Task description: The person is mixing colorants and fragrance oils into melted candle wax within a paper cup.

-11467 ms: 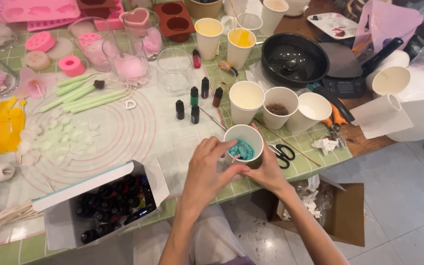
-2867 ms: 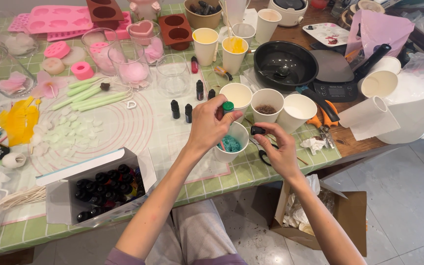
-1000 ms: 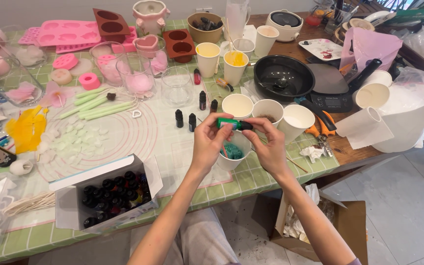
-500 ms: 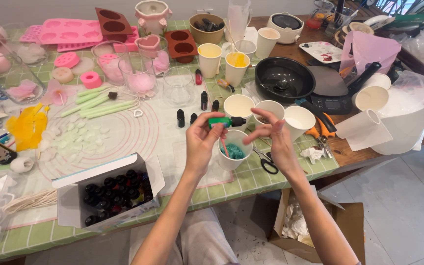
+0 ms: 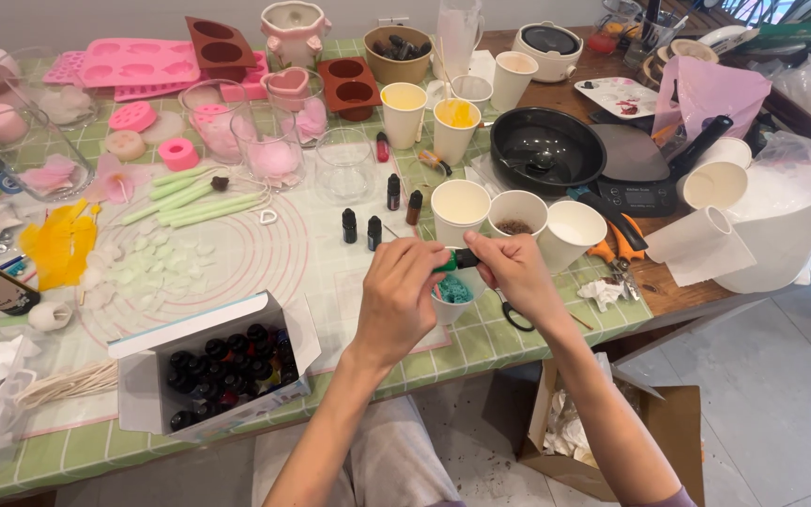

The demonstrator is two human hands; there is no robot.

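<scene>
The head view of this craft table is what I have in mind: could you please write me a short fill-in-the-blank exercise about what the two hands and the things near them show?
1. Both hands, left hand and right hand, hold a small ____ dropper bottle between them.
2. The bottle is held above a paper cup with ____ contents.
3. The open cardboard box near the left forearm holds many dark ____.
4. The black pan lies on the ____ side of the table.

Missing words: green; teal; bottles; right
</scene>
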